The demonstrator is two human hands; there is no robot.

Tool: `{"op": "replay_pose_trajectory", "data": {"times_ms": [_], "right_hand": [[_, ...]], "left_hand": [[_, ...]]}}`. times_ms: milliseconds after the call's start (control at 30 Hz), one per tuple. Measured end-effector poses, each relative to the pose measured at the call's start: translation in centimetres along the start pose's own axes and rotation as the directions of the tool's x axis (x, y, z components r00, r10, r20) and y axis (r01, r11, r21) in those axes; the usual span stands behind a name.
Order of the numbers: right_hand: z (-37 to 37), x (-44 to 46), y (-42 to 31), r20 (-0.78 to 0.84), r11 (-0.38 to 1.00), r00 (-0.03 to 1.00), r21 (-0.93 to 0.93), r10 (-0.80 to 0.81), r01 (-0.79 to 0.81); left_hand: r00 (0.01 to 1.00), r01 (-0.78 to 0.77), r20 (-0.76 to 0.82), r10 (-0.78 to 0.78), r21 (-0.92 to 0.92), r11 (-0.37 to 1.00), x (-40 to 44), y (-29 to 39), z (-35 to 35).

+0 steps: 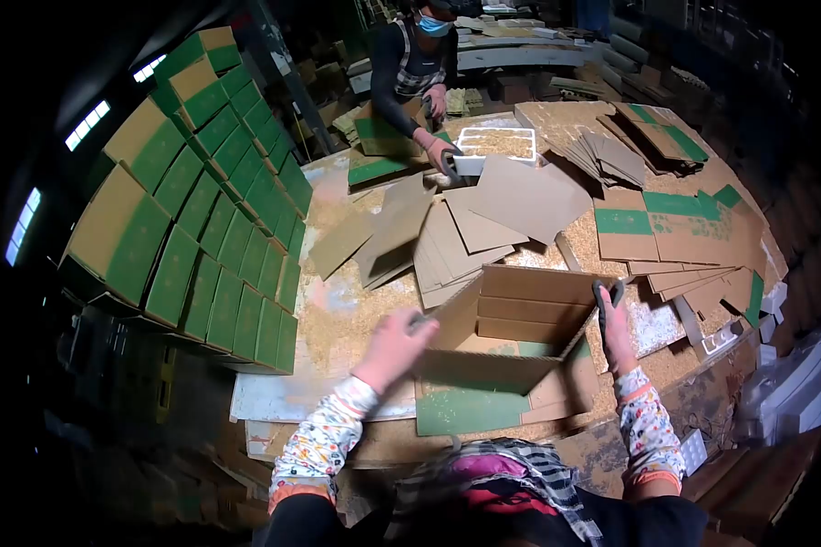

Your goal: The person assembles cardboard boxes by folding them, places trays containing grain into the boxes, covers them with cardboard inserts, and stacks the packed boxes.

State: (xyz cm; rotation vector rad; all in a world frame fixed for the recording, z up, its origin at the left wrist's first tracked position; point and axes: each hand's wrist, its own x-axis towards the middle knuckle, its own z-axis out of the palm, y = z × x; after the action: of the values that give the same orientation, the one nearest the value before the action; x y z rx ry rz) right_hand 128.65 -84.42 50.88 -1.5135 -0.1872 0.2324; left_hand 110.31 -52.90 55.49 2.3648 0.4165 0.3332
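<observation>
An open-topped cardboard box (488,372) with a green band stands on the table in front of me, its inner walls and part of its floor showing. My right hand (615,321), in a pink glove with dark fingertips, is closed on the box's far right corner. My left hand (396,350), gloved alike, is at the box's left side. Motion smears its fingers, and I cannot tell whether they grip the wall. Behind the box lie loose flat cardboard sheets (531,199).
Green-and-brown boxes (181,196) are stacked high at the left. A co-worker (410,77) across the table reaches beside a white tray (470,166). Flattened green-printed cartons (689,228) lie at the right. Sawdust-like crumbs cover the tabletop (328,319).
</observation>
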Motion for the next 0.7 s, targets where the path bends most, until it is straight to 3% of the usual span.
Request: {"op": "replay_pose_trajectory", "data": {"times_ms": [33,67,100,167,200,233,300,333,367,400,433,533,567,600,633,667,700], "right_hand": [[0.9,0.5,0.6,0.056,0.983,0.996,0.162,0.071,-0.08],[2.6,0.9,3.9,-0.004,0.976,0.994,-0.193,-0.109,0.106],[4.3,1.6,6.2,0.005,0.809,0.95,-0.523,-0.311,0.268],[6.5,0.3,4.3,0.189,0.746,0.976,-0.633,-0.11,0.207],[6.4,1.2,5.2,0.141,0.565,0.973,-0.795,-0.181,0.22],[6.3,1.6,4.4,0.138,0.389,0.966,-0.896,-0.217,0.215],[5.5,2.4,6.0,0.196,0.45,0.963,-0.854,-0.185,0.26],[4.9,3.5,6.1,0.343,0.822,0.937,-0.516,-0.059,0.24],[4.0,5.6,5.1,0.466,0.793,0.879,-0.569,0.096,0.215],[3.1,7.7,4.1,0.57,0.753,0.784,-0.622,0.247,0.215],[2.9,8.9,-2.1,0.644,0.751,0.602,-0.651,0.472,0.108],[3.3,10.8,-7.6,0.589,0.621,0.731,-0.727,0.344,0.294],[4.5,8.0,-6.2,0.687,0.483,0.709,-0.571,-0.161,0.663],[4.7,5.2,-1.6,0.813,-0.042,0.544,-0.563,-0.206,0.825],[5.4,0.8,-1.7,0.807,-0.039,0.524,-0.554,-0.272,0.832],[4.4,-0.8,0.5,0.835,-0.06,0.518,-0.536,-0.186,0.842],[3.2,-2.1,4.9,0.811,0.044,0.579,-0.578,-0.082,0.815]], "left_hand": [[0.978,-0.208,0.079,0.193,0.31,0.928,-1.6,1.3,2.4],[0.943,-0.247,0.299,0.149,0.326,0.912,-2.0,2.9,3.7],[0.864,-0.294,0.494,0.099,0.334,0.896,-1.7,4.3,4.6],[0.638,-0.246,0.765,-0.086,0.308,0.919,-1.2,4.1,6.4],[0.523,-0.303,0.852,-0.018,0.205,0.931,-1.6,4.0,6.9],[0.404,-0.261,0.9,0.164,-0.059,0.964,-2.9,3.7,6.3],[0.665,-0.495,0.691,0.283,0.125,0.86,-5.6,1.4,7.6],[0.744,-0.558,0.564,0.358,0.231,0.797,-6.8,0.6,8.1],[0.87,0.155,0.46,-0.176,0.084,0.984,-4.6,1.9,6.6],[0.973,0.051,0.215,-0.086,0.165,0.985,-4.1,-1.2,8.3],[0.998,-0.042,-0.035,0.053,0.268,0.963,-3.5,-4.4,10.0],[0.98,-0.022,-0.184,0.07,0.249,0.968,-3.8,-3.7,11.6],[0.95,-0.089,-0.264,0.165,0.279,0.956,-4.0,-3.8,11.8],[0.905,-0.148,-0.338,0.258,0.318,0.936,-4.2,-4.3,11.7],[0.838,-0.209,-0.409,0.36,0.37,0.905,-3.8,-5.0,11.2],[0.819,-0.202,-0.468,0.332,0.306,0.93,-4.1,-6.5,11.3],[0.834,-0.12,-0.476,0.278,0.336,0.934,-4.4,-7.1,11.0]]}}
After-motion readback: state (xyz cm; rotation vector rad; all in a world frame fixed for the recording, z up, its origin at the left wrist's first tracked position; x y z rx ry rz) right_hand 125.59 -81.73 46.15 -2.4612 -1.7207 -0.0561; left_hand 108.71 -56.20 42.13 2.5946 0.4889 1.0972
